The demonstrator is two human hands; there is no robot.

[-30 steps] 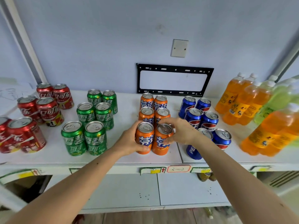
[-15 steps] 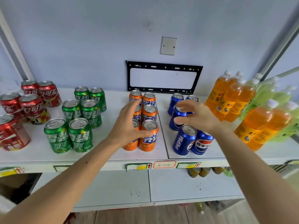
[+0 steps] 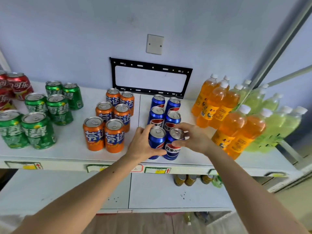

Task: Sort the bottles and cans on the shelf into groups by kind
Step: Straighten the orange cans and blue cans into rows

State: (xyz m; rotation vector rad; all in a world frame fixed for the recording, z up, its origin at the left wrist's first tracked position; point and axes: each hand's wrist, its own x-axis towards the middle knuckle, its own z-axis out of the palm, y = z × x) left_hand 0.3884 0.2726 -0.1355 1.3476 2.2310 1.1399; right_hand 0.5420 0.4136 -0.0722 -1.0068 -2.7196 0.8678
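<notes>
Having left the orange aluminium cans [image 3: 108, 122] at frame centre, both hands now sit right of them on the front pair of blue aluminium cola cans [image 3: 164, 127]. The left hand [image 3: 143, 144] curls around the left blue can, the right hand [image 3: 194, 139] pinches the right one's rim. Bare white shelf [image 3: 76, 142] separates the groups; orange plastic bottles [image 3: 224, 115] stand close at right.

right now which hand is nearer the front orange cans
Left. The left hand grips the front left blue can, just right of the front orange cans; the right hand is farther right.
</notes>
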